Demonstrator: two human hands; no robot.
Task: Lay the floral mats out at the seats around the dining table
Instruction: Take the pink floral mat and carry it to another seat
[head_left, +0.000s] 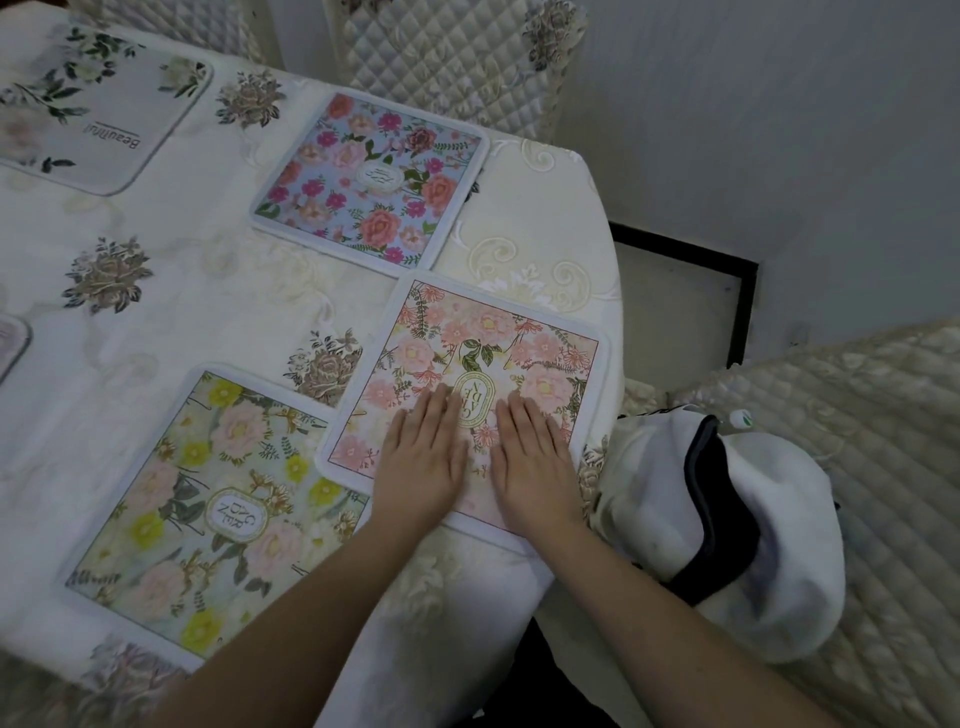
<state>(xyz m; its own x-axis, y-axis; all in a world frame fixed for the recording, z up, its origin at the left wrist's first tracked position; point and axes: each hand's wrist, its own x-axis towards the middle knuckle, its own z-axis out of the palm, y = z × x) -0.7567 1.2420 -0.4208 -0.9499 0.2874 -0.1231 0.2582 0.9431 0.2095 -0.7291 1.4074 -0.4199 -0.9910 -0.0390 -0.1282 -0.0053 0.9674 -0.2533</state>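
Left hand (423, 457) and right hand (530, 457) both flat, fingers straight, pressing the pink mat (467, 353) at the worktop's (156, 322) near right corner, yellow mat (208, 499) just left — it looks thin, light and floppy, likely slidey on cloth, so best lifted by its white edges.

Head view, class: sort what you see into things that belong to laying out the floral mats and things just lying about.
Job: pink mat under left hand and right hand; blue mat; yellow mat; grey mat.
Lying about: white bag; quilted chair.
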